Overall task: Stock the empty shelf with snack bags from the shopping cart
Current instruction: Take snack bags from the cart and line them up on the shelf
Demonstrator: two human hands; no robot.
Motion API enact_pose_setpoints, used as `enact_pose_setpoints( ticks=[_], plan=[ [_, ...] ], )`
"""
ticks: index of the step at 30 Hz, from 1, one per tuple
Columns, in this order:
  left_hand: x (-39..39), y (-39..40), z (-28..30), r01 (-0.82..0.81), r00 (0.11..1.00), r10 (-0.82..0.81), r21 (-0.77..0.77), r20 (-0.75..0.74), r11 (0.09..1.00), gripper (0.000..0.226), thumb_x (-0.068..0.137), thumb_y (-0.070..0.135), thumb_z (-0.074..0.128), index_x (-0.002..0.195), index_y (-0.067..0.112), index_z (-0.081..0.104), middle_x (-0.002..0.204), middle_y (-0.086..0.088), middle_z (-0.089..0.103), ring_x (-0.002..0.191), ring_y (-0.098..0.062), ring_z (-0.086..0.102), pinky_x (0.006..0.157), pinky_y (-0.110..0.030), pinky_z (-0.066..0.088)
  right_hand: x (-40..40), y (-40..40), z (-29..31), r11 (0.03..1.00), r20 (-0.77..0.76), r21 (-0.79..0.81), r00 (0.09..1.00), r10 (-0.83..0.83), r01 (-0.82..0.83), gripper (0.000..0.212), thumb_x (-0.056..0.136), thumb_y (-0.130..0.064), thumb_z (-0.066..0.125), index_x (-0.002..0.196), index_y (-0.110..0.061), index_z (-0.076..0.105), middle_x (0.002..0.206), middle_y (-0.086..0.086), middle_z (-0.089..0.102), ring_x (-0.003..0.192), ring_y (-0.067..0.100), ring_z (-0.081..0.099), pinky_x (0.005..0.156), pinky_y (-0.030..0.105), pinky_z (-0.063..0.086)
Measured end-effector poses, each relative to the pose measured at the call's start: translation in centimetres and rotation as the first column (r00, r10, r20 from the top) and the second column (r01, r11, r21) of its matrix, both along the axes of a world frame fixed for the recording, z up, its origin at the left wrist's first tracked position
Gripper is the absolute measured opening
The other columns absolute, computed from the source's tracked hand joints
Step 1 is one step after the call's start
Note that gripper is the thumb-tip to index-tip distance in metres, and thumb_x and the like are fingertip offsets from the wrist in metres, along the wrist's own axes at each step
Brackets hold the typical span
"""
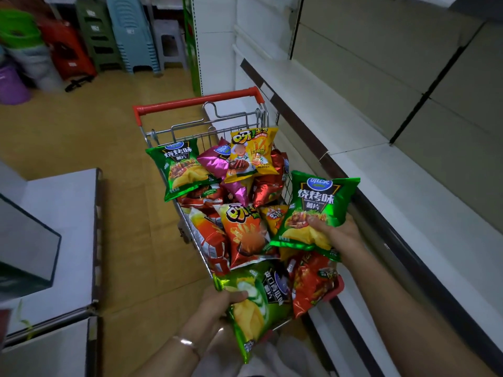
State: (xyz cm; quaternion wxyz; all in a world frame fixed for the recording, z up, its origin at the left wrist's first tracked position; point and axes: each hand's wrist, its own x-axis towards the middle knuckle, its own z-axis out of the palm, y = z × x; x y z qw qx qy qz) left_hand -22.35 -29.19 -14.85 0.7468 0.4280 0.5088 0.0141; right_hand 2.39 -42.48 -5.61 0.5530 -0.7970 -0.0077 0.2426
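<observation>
A small wire shopping cart (198, 100) with a red handle stands beside the white shelf (340, 126), heaped with several snack bags. My right hand (340, 231) grips a dark green chip bag (317, 210), lifted above the cart's right side near the shelf edge. My left hand (217, 300) holds a light green chip bag (255, 308) at the cart's near end, thumb on its front. Among the bags still in the cart are another green bag (181, 170), a yellow bag (251, 153) and an orange bag (245, 235).
The white shelf boards run along the right, bare, with a beige back panel (394, 63). White cabinets (60, 227) stand at the left. Stacked plastic stools (130, 34) and buckets (13, 83) line the far wall across a wooden floor (81, 126).
</observation>
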Motion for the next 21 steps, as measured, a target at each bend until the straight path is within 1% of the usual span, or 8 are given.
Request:
enact_pose_setpoints(
  ticks=[2, 5, 6, 9, 11, 14, 18, 21],
  plan=[
    [-2.2, 0.3, 0.8, 0.044, 0.998, -0.042, -0.044, 0.04, 0.998, 0.057, 0.047, 0.006, 0.09, 0.1, 0.005, 0.069, 0.088, -0.013, 0.076, 0.067, -0.024, 0.072, 0.06, -0.033, 0.058, -0.6, -0.3, 0.2, 0.999, 0.004, 0.039, 1.0, -0.024, 0.024, 0.067, 0.06, -0.031, 0.093, 0.115, -0.024, 0.057, 0.11, 0.001, 0.07, 0.097, 0.024, 0.068, 0.091, 0.046, 0.055],
    [-4.8, 1.0, 1.1, 0.109, 0.99, -0.097, -0.117, 0.1, 0.987, 0.103, 0.013, 0.022, 0.098, 0.109, 0.0, 0.067, 0.097, -0.018, 0.075, 0.077, -0.029, 0.074, 0.063, -0.04, 0.061, -1.2, -0.3, 0.3, 0.994, 0.015, 0.092, 0.998, -0.056, 0.055, 0.065, 0.061, -0.029, 0.092, 0.114, -0.024, 0.056, 0.114, 0.003, 0.069, 0.099, 0.025, 0.068, 0.094, 0.05, 0.054],
    [-5.2, 1.2, 1.3, 0.127, 0.987, -0.11, -0.138, 0.119, 0.982, 0.111, 0.008, 0.024, 0.1, 0.111, -0.002, 0.066, 0.101, -0.02, 0.074, 0.082, -0.032, 0.074, 0.064, -0.041, 0.061, -1.4, -0.2, 0.6, 0.992, 0.02, 0.108, 0.998, -0.064, 0.061, 0.066, 0.061, -0.029, 0.092, 0.116, -0.024, 0.056, 0.116, 0.004, 0.069, 0.1, 0.026, 0.068, 0.094, 0.051, 0.054],
    [-5.1, 2.4, 2.9, 0.149, 0.965, -0.108, -0.161, 0.24, 0.976, 0.113, 0.015, 0.02, 0.102, 0.118, -0.004, 0.063, 0.11, -0.024, 0.071, 0.094, -0.036, 0.072, 0.073, -0.046, 0.061, -2.0, 0.0, 1.5, 0.988, 0.042, 0.151, 0.998, -0.039, 0.032, 0.078, 0.06, -0.029, 0.092, 0.128, -0.02, 0.056, 0.117, 0.003, 0.07, 0.1, 0.025, 0.069, 0.094, 0.052, 0.054],
    [-4.2, 3.7, 4.5, 0.173, 0.944, -0.132, -0.116, 0.302, 0.978, 0.113, 0.021, 0.018, 0.102, 0.123, -0.004, 0.06, 0.115, -0.024, 0.069, 0.101, -0.038, 0.07, 0.082, -0.048, 0.059, -2.4, 0.0, 2.4, 0.986, 0.067, 0.166, 0.998, 0.009, -0.02, 0.087, 0.054, -0.035, 0.093, 0.131, -0.02, 0.055, 0.116, 0.003, 0.071, 0.1, 0.025, 0.07, 0.093, 0.052, 0.055],
    [-3.1, 5.9, 6.3, 0.145, 0.915, -0.098, -0.091, 0.392, 0.985, 0.111, 0.024, 0.012, 0.102, 0.125, -0.003, 0.057, 0.118, -0.024, 0.068, 0.102, -0.037, 0.069, 0.081, -0.047, 0.06, -2.9, 0.0, 4.1, 0.98, 0.095, 0.194, 0.995, 0.026, -0.044, 0.104, 0.039, -0.049, 0.09, 0.133, -0.02, 0.053, 0.117, 0.004, 0.07, 0.101, 0.026, 0.07, 0.094, 0.053, 0.054],
    [-2.5, 7.4, 7.0, 0.013, 0.886, 0.048, -0.127, 0.462, 0.992, 0.108, 0.025, 0.015, 0.102, 0.123, -0.002, 0.061, 0.124, -0.024, 0.065, 0.101, -0.035, 0.07, 0.081, -0.049, 0.059, -3.0, -0.6, 6.5, 0.962, 0.147, 0.266, 0.989, 0.022, -0.061, 0.096, 0.035, -0.051, 0.094, 0.121, -0.026, 0.058, 0.114, 0.002, 0.071, 0.098, 0.025, 0.071, 0.092, 0.05, 0.056],
    [-1.8, 8.0, 7.4, -0.052, 0.833, 0.179, -0.247, 0.524, 0.968, 0.103, 0.026, 0.014, 0.102, 0.122, 0.001, 0.064, 0.123, -0.022, 0.066, 0.099, -0.034, 0.071, 0.081, -0.05, 0.059, -3.2, -1.8, 8.2, 0.947, 0.202, 0.299, 0.978, 0.054, -0.114, 0.109, 0.029, -0.064, 0.093, 0.124, -0.026, 0.058, 0.114, 0.001, 0.072, 0.098, 0.026, 0.072, 0.092, 0.052, 0.056]
  ],
)
